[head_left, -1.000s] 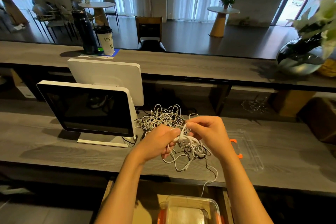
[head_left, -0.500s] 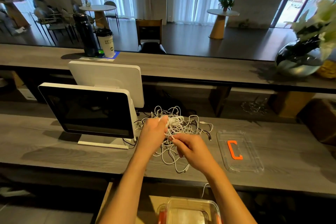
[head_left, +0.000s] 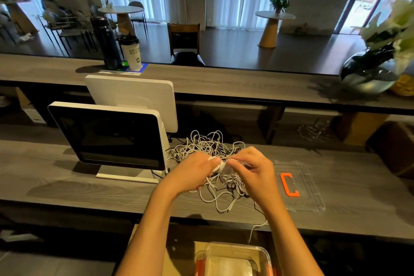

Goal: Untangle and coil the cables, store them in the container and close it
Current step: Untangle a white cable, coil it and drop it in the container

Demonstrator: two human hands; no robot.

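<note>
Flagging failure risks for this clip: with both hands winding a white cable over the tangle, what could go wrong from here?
1. The left hand and right hand pinch a small coil whose strand seems to run into the cable tangle; pulling may tighten knots.
2. One white cable end hangs over the counter edge and could snag or drag.
3. The container sits below the counter, its clear lid apart to the right.

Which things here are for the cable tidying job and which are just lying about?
For the job: tangled cables, clear container, clear lid with orange clip.
Lying about: touchscreen terminal, paper coffee cup, dark bottle, flower vase.
</note>
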